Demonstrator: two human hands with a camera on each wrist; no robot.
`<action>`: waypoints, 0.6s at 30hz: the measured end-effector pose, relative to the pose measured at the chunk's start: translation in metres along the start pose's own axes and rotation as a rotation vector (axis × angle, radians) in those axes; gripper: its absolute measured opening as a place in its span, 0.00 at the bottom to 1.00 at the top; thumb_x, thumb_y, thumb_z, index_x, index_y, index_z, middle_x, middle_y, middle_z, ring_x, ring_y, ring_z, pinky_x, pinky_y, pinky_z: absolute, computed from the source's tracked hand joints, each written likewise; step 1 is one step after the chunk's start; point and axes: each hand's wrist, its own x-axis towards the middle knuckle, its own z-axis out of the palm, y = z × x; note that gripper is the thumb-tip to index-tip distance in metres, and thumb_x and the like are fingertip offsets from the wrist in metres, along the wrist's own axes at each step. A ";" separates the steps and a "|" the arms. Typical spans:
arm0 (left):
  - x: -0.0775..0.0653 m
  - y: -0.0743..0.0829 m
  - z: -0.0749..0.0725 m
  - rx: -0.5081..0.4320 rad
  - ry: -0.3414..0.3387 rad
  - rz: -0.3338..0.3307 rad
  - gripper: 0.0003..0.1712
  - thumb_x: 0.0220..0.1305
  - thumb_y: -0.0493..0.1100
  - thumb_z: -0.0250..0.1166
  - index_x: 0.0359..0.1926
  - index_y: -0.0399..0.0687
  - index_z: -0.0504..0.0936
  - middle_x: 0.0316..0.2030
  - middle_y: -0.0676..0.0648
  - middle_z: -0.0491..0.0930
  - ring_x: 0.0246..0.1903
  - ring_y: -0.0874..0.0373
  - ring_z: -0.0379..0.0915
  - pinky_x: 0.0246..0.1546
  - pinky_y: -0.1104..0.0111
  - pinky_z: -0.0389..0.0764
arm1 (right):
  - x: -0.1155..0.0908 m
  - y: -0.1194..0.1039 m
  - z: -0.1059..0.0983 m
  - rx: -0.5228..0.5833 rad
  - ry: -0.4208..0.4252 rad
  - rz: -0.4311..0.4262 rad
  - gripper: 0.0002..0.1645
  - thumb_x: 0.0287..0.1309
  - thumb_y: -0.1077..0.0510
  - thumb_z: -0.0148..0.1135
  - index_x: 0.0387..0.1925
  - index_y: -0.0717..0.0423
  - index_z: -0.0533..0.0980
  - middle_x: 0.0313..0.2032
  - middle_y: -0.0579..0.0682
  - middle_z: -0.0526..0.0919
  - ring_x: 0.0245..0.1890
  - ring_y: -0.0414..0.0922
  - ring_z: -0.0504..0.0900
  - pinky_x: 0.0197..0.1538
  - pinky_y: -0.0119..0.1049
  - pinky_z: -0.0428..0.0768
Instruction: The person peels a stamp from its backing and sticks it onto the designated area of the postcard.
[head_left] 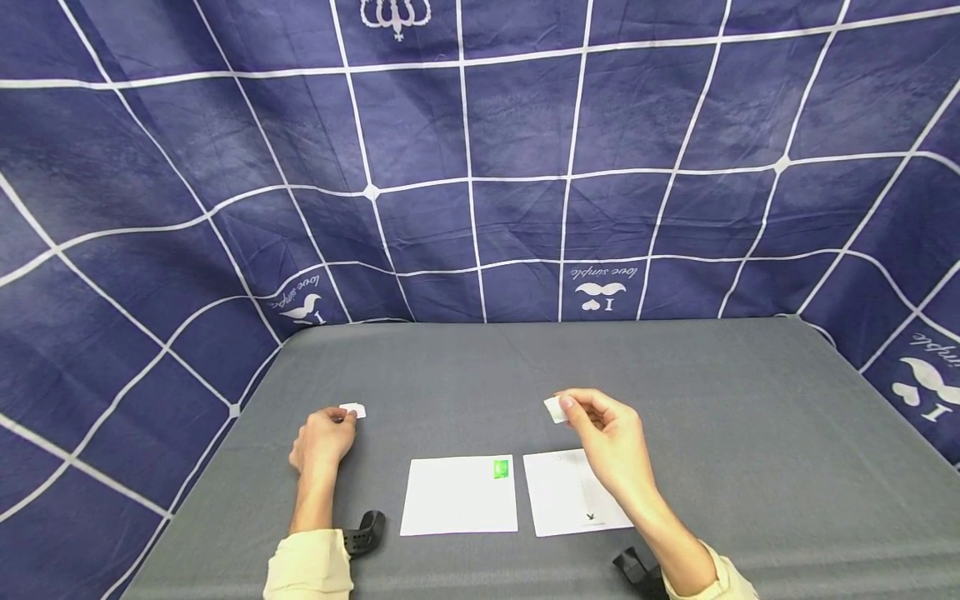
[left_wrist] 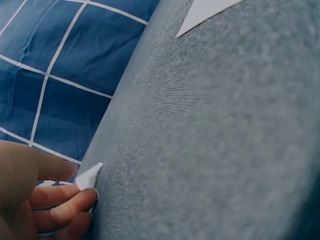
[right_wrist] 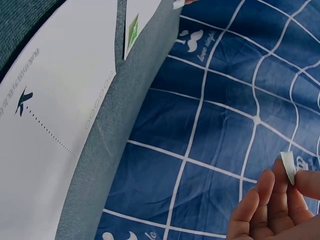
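Note:
My left hand (head_left: 321, 437) is at the left of the table, pinching a small white piece of paper (head_left: 354, 409) between thumb and fingers; the left wrist view shows a corner of this paper (left_wrist: 90, 176) sticking out. My right hand (head_left: 611, 442) is raised above a postcard (head_left: 555, 492) and pinches a small pale stamp (head_left: 555, 408). Its toothed edge shows in the right wrist view, where the stamp (right_wrist: 288, 167) stands between thumb and fingertips. To the left lies a white card (head_left: 457, 500) with a green stamp (head_left: 501, 469) in its upper right corner.
Grey cloth (head_left: 465, 375) covers the table. A blue curtain (head_left: 517, 217) with white grid lines hangs behind and at both sides. The postcard carries a bird print (right_wrist: 23, 101) and a dotted line. Black straps (head_left: 366, 533) circle both wrists.

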 end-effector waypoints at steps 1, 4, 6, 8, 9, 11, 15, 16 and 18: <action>0.000 0.000 -0.001 0.002 0.002 0.000 0.19 0.63 0.49 0.56 0.48 0.42 0.81 0.50 0.29 0.76 0.46 0.28 0.71 0.39 0.43 0.68 | 0.000 0.000 0.000 0.001 0.000 0.000 0.06 0.60 0.64 0.63 0.36 0.64 0.82 0.29 0.52 0.84 0.28 0.38 0.80 0.35 0.28 0.78; 0.001 0.000 -0.006 -0.002 -0.015 -0.008 0.21 0.64 0.51 0.55 0.50 0.43 0.80 0.50 0.29 0.75 0.47 0.28 0.70 0.40 0.43 0.68 | 0.000 0.001 0.000 -0.004 0.003 -0.001 0.06 0.60 0.64 0.63 0.36 0.64 0.82 0.29 0.52 0.84 0.28 0.39 0.80 0.35 0.28 0.78; 0.000 0.003 -0.011 -0.023 -0.042 -0.002 0.22 0.65 0.52 0.55 0.52 0.44 0.79 0.49 0.32 0.77 0.47 0.29 0.70 0.41 0.43 0.67 | 0.000 0.001 0.000 -0.018 0.005 -0.003 0.06 0.60 0.64 0.63 0.36 0.63 0.82 0.30 0.51 0.84 0.28 0.40 0.81 0.35 0.27 0.78; -0.001 0.008 -0.016 -0.056 -0.058 0.025 0.23 0.67 0.53 0.54 0.54 0.44 0.79 0.46 0.36 0.80 0.47 0.33 0.72 0.41 0.44 0.68 | 0.000 0.001 0.000 -0.047 0.013 -0.014 0.06 0.59 0.63 0.64 0.36 0.62 0.83 0.29 0.50 0.84 0.28 0.39 0.80 0.34 0.27 0.77; -0.003 0.012 -0.018 -0.080 -0.054 0.050 0.23 0.67 0.53 0.54 0.54 0.44 0.79 0.43 0.39 0.82 0.45 0.35 0.73 0.40 0.46 0.68 | 0.000 0.002 0.000 -0.064 0.019 -0.026 0.06 0.59 0.63 0.64 0.36 0.61 0.83 0.29 0.50 0.84 0.28 0.39 0.80 0.33 0.26 0.76; -0.006 0.023 -0.020 -0.131 -0.037 0.127 0.22 0.67 0.53 0.56 0.54 0.44 0.79 0.39 0.42 0.84 0.43 0.40 0.75 0.39 0.49 0.69 | 0.000 0.003 0.000 -0.108 0.037 -0.063 0.05 0.59 0.63 0.65 0.35 0.60 0.83 0.28 0.48 0.84 0.27 0.38 0.79 0.32 0.26 0.75; -0.020 0.052 -0.014 -0.254 0.004 0.332 0.16 0.66 0.48 0.60 0.49 0.43 0.82 0.34 0.44 0.84 0.37 0.48 0.80 0.36 0.57 0.71 | 0.001 0.007 0.001 -0.196 0.095 -0.210 0.03 0.56 0.64 0.66 0.34 0.58 0.84 0.28 0.43 0.84 0.26 0.38 0.78 0.31 0.25 0.72; -0.024 0.060 -0.011 -0.287 -0.002 0.381 0.15 0.66 0.46 0.61 0.48 0.43 0.83 0.33 0.44 0.84 0.36 0.50 0.80 0.35 0.59 0.72 | 0.001 0.008 0.001 -0.216 0.110 -0.257 0.03 0.55 0.65 0.67 0.33 0.57 0.84 0.28 0.42 0.84 0.26 0.38 0.77 0.32 0.26 0.72; -0.036 0.074 -0.003 -0.362 -0.037 0.473 0.12 0.65 0.44 0.63 0.46 0.43 0.84 0.32 0.45 0.84 0.35 0.52 0.81 0.35 0.61 0.74 | 0.002 0.010 0.002 -0.245 0.140 -0.353 0.04 0.54 0.67 0.67 0.33 0.57 0.84 0.28 0.42 0.83 0.26 0.38 0.77 0.32 0.26 0.72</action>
